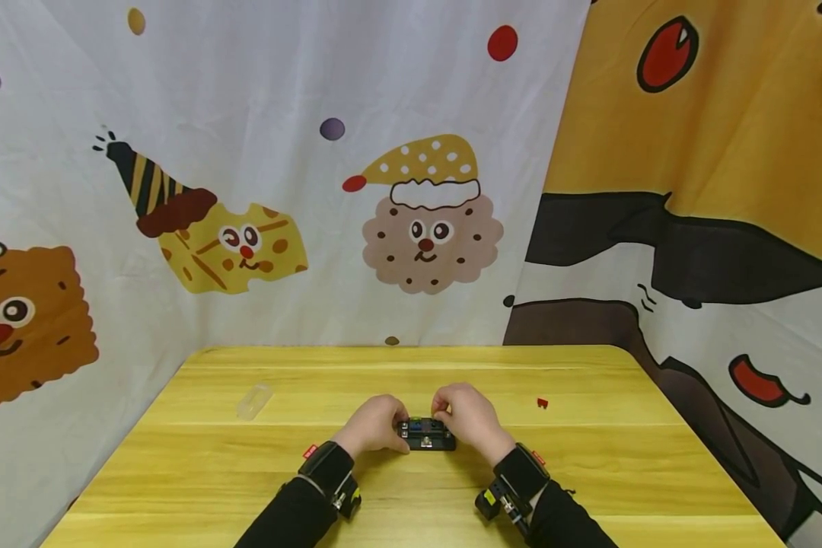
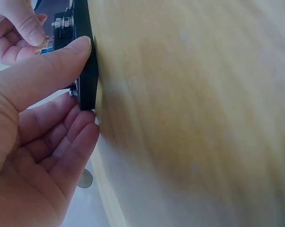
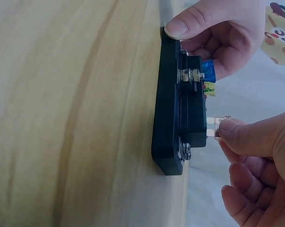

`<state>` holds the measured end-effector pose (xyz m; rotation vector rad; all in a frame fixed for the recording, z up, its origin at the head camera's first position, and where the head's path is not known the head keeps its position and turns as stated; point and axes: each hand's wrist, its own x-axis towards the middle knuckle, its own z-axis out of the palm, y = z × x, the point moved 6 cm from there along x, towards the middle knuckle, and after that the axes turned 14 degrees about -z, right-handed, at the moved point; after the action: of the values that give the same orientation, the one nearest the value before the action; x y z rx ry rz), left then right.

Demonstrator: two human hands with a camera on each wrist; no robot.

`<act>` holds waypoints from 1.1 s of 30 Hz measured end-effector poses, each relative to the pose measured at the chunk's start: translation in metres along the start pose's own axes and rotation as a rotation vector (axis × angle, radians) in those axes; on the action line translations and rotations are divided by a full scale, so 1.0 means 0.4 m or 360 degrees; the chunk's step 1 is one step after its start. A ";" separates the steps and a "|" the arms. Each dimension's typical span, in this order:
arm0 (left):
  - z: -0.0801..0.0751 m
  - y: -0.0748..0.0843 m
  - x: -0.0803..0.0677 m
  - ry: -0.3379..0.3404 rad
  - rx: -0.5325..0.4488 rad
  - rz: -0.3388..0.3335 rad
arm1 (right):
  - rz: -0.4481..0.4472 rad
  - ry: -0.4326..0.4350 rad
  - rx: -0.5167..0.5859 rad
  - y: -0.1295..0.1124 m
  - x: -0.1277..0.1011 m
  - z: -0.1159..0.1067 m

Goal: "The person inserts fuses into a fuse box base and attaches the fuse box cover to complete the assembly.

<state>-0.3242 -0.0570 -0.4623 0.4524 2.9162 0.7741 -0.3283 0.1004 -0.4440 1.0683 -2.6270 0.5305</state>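
Black block: a fuse block (image 1: 426, 436) with small coloured fuses lies flat on the yellow wooden surface (image 1: 589, 472), lower centre of the head view.
Left hand: left hand (image 1: 373, 426) steadies the block's left end; its thumb presses the black edge and the fingers (image 2: 62, 142) curl beside it.
Right hand: right hand (image 1: 469, 418) pinches a clear fuse (image 3: 217, 127) seated in the block's top, fingertips closed on it.
Red piece: a small red part (image 1: 542, 403) lies apart, right of the hands.
Clear cover: a transparent lid (image 1: 254, 401) rests well left.
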 end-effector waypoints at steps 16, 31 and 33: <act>0.003 -0.001 0.000 0.0017 0.0012 0.0018 | 0.0038 -0.0025 -0.0040 0.000 -0.003 0.015; 0.004 -0.004 0.003 0.0022 0.0022 0.0011 | -0.0032 0.0082 -0.0063 -0.003 -0.003 0.014; 0.002 -0.002 0.002 0.0027 0.0022 0.0018 | -0.0050 0.0088 -0.0074 -0.005 -0.003 0.013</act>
<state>-0.3249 -0.0571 -0.4636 0.4662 2.9389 0.7633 -0.3267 0.0976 -0.4487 1.0638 -2.5575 0.4829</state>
